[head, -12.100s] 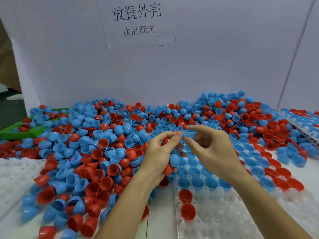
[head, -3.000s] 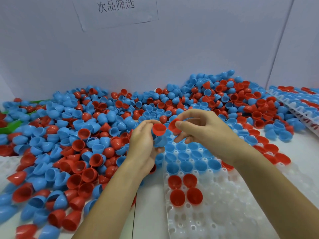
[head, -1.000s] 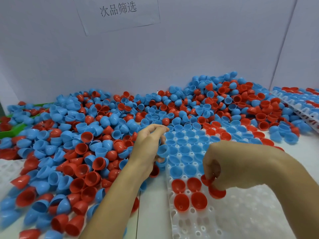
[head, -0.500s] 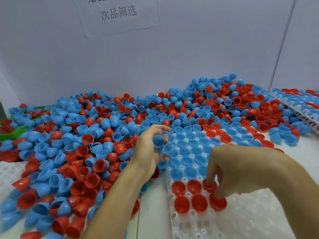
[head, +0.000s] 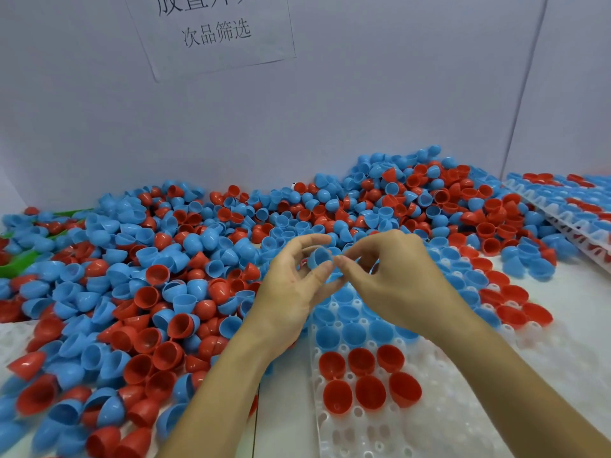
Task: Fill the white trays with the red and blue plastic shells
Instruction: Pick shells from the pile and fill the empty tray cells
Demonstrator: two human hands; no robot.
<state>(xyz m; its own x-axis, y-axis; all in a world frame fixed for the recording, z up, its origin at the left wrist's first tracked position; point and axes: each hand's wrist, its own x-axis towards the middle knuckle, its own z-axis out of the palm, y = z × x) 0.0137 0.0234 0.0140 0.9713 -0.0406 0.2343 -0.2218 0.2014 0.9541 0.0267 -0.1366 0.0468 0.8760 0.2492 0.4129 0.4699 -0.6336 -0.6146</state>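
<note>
Left hand [head: 291, 292] fingers pinch a blue shell [head: 319, 256]; right hand [head: 393, 279] fingers curl beside it (contact unclear), hiding tray [head: 446, 431] cells.

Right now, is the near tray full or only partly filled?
Partly filled. The tray holds blue rows and six red shells; the sockets nearer the camera are bare.

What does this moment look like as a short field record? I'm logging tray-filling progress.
left hand: left hand pinches a small blue plastic shell
right hand: right hand, fingertips at the same shell
tray: white plastic tray with round pockets, partly filled
red shells in tray: six red plastic shells, two rows of three
loose stock: mixed pile of red and blue shells, left and behind
</note>
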